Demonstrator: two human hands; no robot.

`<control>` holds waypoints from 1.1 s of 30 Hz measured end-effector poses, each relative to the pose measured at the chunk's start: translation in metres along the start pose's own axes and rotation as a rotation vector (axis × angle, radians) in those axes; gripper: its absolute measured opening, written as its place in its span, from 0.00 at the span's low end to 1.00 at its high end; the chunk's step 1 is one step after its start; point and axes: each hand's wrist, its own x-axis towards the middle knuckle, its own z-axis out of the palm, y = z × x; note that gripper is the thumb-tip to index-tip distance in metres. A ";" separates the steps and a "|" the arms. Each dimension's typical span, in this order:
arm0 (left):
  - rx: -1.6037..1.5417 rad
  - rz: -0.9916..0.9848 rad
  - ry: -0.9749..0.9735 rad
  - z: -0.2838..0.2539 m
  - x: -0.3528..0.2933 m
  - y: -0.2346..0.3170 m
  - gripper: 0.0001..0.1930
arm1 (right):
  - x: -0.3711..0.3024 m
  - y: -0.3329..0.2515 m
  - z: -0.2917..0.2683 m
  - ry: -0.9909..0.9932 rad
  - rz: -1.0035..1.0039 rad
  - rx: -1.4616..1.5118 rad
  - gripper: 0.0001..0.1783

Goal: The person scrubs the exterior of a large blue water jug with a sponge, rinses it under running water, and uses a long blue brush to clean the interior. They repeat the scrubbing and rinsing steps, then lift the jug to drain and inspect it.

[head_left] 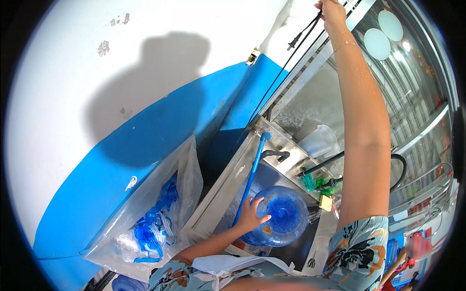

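A large clear blue water jug (285, 213) lies in the metal sink, its round base facing up toward me. My left hand (249, 215) rests on the jug's left side, thumb and fingers spread apart. High at the top edge, my right hand (333, 13) is closed around a black power cord (310, 24). From the cord dangles a black two-pin plug (293, 42), hanging free against the white wall. The fingertips of that hand are partly cut off by the picture's edge.
A blue pipe (252, 169) and a black faucet (276, 154) stand over the sink. On the ledge are a translucent container (320, 140), green scrubbers (315, 183) and a yellow sponge (325, 202). Left sits a clear plastic bag (187, 169) with blue caps (148, 233). Right, glass panels reflect lights.
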 end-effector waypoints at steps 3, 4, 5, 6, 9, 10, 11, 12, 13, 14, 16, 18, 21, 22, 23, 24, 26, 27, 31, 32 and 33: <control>-0.007 0.011 -0.002 0.001 0.000 -0.001 0.43 | 0.004 0.000 0.009 0.219 -0.068 0.073 0.22; -0.032 0.016 0.007 0.001 0.000 -0.002 0.43 | 0.003 -0.002 0.013 0.215 -0.048 0.059 0.22; -0.036 0.021 0.012 0.002 0.000 -0.004 0.43 | 0.000 -0.005 0.016 0.212 -0.028 0.045 0.22; -0.017 0.034 0.019 0.004 0.001 -0.005 0.43 | -0.003 -0.009 0.021 0.210 -0.007 0.031 0.22; -0.012 0.053 0.018 0.007 0.002 -0.010 0.43 | -0.014 -0.025 0.025 0.182 -0.061 0.011 0.21; -0.057 0.071 0.033 0.008 0.003 -0.011 0.43 | -0.019 -0.029 0.023 0.174 -0.073 -0.033 0.21; -0.078 0.087 0.040 0.009 0.004 -0.013 0.42 | -0.022 -0.034 0.018 -0.010 0.006 -0.045 0.31; -0.076 0.097 0.049 0.009 0.005 -0.014 0.42 | -0.029 -0.035 0.011 -0.067 0.016 -0.085 0.35; -0.087 0.107 0.045 0.009 0.007 -0.014 0.42 | -0.037 -0.038 0.002 -0.122 0.029 -0.128 0.40; -0.079 0.109 0.045 0.009 0.008 -0.015 0.42 | -0.049 -0.038 -0.008 -0.178 0.049 -0.173 0.45; -0.082 0.102 0.033 0.007 0.011 -0.015 0.42 | -0.084 -0.037 -0.033 -0.327 0.077 -0.210 0.50; -0.087 0.096 0.026 0.005 0.015 -0.014 0.42 | -0.135 -0.036 -0.046 -0.301 -0.361 -0.749 0.44; -0.065 0.061 -0.019 0.001 0.026 -0.011 0.42 | -0.250 -0.029 -0.086 -0.661 -0.629 -0.859 0.26; -0.067 0.055 -0.042 0.001 0.031 -0.010 0.41 | -0.286 -0.027 -0.103 -0.852 -0.570 -0.735 0.25; -0.052 0.041 -0.062 0.001 0.036 -0.009 0.41 | -0.324 -0.020 -0.122 -0.973 -0.444 -0.603 0.24; -0.041 0.050 -0.059 0.001 0.041 -0.008 0.40 | -0.358 -0.012 -0.139 -1.133 -0.198 -0.523 0.28; -0.031 0.024 -0.094 0.004 0.052 -0.009 0.40 | -0.413 0.009 -0.178 -1.459 0.061 -0.450 0.28; -0.039 0.023 -0.096 0.006 0.058 -0.010 0.40 | -0.435 0.020 -0.195 -1.501 0.111 -0.422 0.27; -0.053 0.006 -0.121 0.019 0.086 -0.018 0.41 | -0.503 0.049 -0.258 -1.270 0.239 -0.588 0.32; -0.051 0.022 -0.128 0.024 0.095 -0.020 0.41 | -0.519 0.052 -0.270 -1.149 0.284 -0.658 0.34; -0.042 0.050 -0.129 0.027 0.104 -0.022 0.42 | -0.535 0.055 -0.281 -1.067 0.384 -0.777 0.36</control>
